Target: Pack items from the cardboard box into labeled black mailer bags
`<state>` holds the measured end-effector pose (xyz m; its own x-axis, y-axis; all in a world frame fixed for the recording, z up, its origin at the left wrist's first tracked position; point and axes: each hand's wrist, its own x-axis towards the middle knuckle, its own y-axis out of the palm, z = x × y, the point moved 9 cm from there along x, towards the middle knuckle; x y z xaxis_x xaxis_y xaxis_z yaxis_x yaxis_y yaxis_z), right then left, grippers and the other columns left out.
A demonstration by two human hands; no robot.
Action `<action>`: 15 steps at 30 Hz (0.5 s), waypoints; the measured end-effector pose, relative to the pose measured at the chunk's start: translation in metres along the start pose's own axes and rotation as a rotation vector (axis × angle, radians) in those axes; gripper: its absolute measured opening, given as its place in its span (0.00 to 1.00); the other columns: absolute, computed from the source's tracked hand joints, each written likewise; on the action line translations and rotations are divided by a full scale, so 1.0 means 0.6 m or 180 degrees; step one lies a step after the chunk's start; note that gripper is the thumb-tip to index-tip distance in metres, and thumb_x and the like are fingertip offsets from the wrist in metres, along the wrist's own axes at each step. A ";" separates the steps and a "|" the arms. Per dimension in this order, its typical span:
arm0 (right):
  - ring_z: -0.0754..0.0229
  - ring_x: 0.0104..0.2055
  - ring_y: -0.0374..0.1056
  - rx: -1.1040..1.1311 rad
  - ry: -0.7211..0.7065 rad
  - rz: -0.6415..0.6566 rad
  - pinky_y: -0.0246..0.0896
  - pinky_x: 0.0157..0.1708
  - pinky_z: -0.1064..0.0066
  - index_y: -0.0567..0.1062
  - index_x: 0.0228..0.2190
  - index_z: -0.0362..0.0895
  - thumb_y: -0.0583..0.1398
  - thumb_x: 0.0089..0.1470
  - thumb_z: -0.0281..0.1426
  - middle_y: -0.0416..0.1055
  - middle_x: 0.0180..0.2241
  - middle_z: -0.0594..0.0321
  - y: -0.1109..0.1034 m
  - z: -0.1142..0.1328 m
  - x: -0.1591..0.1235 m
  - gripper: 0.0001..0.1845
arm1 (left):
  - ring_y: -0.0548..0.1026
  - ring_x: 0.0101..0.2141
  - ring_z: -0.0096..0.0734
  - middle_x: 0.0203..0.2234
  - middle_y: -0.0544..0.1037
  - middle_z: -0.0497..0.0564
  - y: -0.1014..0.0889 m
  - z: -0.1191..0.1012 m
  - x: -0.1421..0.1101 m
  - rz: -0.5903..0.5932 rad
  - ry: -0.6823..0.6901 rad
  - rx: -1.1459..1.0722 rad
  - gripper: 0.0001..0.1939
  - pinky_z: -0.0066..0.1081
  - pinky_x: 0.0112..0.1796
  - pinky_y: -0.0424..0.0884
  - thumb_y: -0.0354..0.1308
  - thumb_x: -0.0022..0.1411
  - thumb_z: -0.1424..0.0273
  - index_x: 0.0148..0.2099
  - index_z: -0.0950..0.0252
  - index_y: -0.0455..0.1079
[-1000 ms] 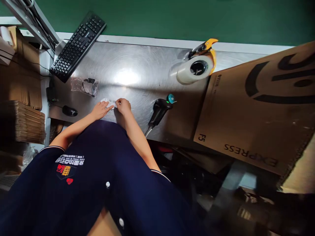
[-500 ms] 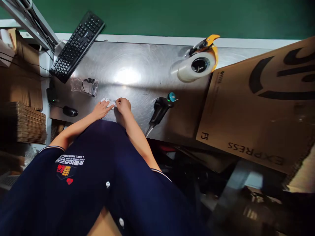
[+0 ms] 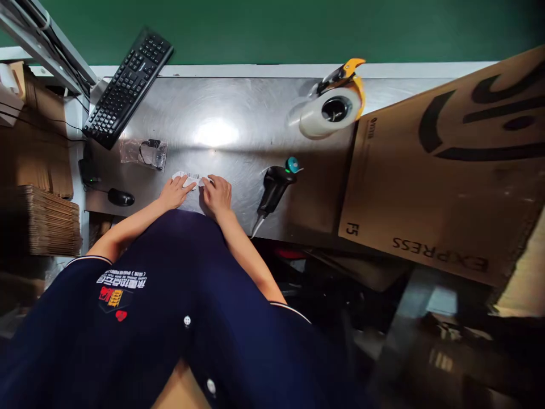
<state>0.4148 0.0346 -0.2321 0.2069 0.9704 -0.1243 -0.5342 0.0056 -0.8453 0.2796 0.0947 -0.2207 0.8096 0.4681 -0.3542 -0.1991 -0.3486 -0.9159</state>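
A small white barcode label (image 3: 191, 178) lies on the metal tabletop near its front edge, between my two hands. My left hand (image 3: 174, 193) rests on its left and lower part with fingers stretched out flat. At the label's right end is my right hand (image 3: 218, 195), its fingers loosely spread and fingertips touching the edge. Parts of the label are hidden under the fingers. Left of it lies a clear plastic bag (image 3: 143, 154) with a dark item inside. A black handheld barcode scanner (image 3: 275, 187) lies to the right of my right hand.
A black keyboard (image 3: 129, 85) and a mouse (image 3: 121, 197) are at the left. A yellow-handled tape dispenser (image 3: 326, 113) with clear tape stands at the back right. A teal round object (image 3: 292, 165) touches the scanner. A large cardboard box (image 3: 395, 199) fills the right side.
My right hand has loosened from a pinch at the label's right end, its fingers now more spread. The left hand stays on the label. The whole view has shifted slightly.
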 end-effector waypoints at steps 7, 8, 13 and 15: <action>0.44 0.71 0.59 -0.0208 -0.0103 0.0632 0.51 0.69 0.50 0.68 0.71 0.47 0.49 0.74 0.33 0.67 0.71 0.48 0.037 0.016 -0.031 0.29 | 0.68 0.66 0.60 0.73 0.65 0.66 0.001 -0.001 0.001 0.0013 0.0022 -0.0079 0.32 0.55 0.58 0.70 0.51 0.74 0.71 0.77 0.55 0.63; 0.44 0.72 0.58 -0.0179 -0.0109 0.0658 0.50 0.69 0.50 0.68 0.71 0.47 0.48 0.74 0.34 0.66 0.71 0.48 0.038 0.015 -0.032 0.30 | 0.67 0.66 0.60 0.73 0.65 0.66 0.001 -0.001 0.001 0.0025 0.0017 -0.0091 0.32 0.56 0.58 0.70 0.51 0.74 0.71 0.77 0.56 0.63; 0.45 0.73 0.59 -0.0016 -0.0061 0.0654 0.51 0.69 0.49 0.70 0.69 0.46 0.49 0.74 0.35 0.68 0.70 0.48 0.027 0.012 -0.027 0.29 | 0.68 0.65 0.61 0.74 0.64 0.66 -0.001 -0.002 0.001 0.0003 0.0046 -0.0092 0.32 0.56 0.57 0.70 0.52 0.73 0.71 0.77 0.57 0.63; 0.46 0.71 0.61 0.0068 0.0066 0.0512 0.52 0.69 0.49 0.69 0.70 0.47 0.49 0.74 0.36 0.70 0.69 0.49 0.015 0.012 -0.020 0.29 | 0.68 0.65 0.62 0.74 0.63 0.67 0.000 -0.003 0.002 0.0000 0.0059 -0.0076 0.31 0.56 0.56 0.70 0.52 0.74 0.71 0.77 0.57 0.63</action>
<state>0.4017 0.0248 -0.2343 0.1340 0.9540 -0.2681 -0.5790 -0.1442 -0.8025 0.2813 0.0940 -0.2206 0.8198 0.4530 -0.3504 -0.1861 -0.3679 -0.9111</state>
